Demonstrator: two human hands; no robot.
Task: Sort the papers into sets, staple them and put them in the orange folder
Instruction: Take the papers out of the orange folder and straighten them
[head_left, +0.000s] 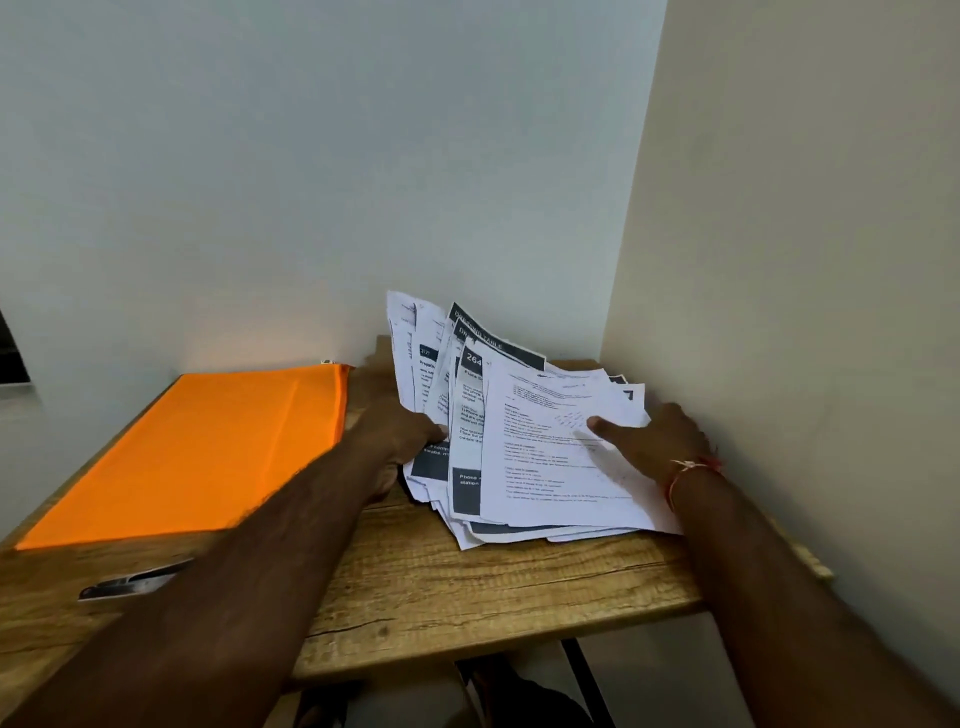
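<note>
A messy pile of printed papers (524, 447) lies at the back right of the wooden table (467, 587), some sheets curling up against the wall. My left hand (400, 441) grips the pile's left edge, its fingers hidden under the sheets. My right hand (649, 441) holds the right edge, thumb pressed on the top sheet. The orange folder (208, 452) lies flat and closed on the left of the table. A stapler (130, 582), dark and silver, rests near the front left edge, partly behind my left forearm.
The table stands in a corner, with a white wall behind and a cream wall (805, 312) close on the right. The table's front edge runs below my arms, and a dark metal leg (587, 675) shows underneath.
</note>
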